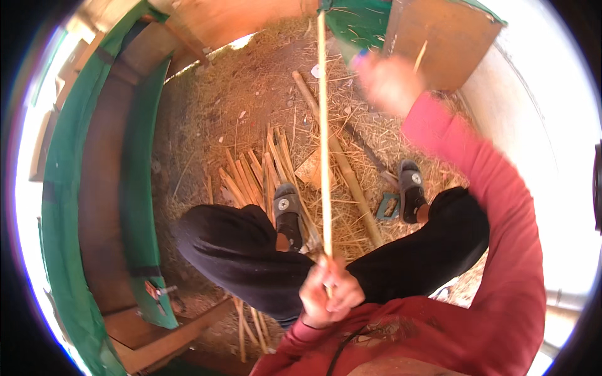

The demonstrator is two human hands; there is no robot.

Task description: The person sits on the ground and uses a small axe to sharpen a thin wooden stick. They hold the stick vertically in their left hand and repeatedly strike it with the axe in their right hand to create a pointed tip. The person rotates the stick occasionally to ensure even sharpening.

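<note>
One long, slender, pale yellow strip, grasped at its near end.
The left hand is closed around the strip close to the torso; the strip extends away toward the view's upper edge. The right hand, blurred, is right of the strip's far part, with a small blue patch at its fingers; whether it grasps anything cannot be told. Split, tan wooden pieces lie beside the left foot.

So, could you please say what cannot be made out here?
Head view: whether the right hand holds anything; motion blur leaves only a blue patch.
Head view: part of the stick, covered by the left hand.
Head view: near ends of some wood strips, behind the black trousers.
Head view: top of the brown board, cut off by the upper edge.
</note>
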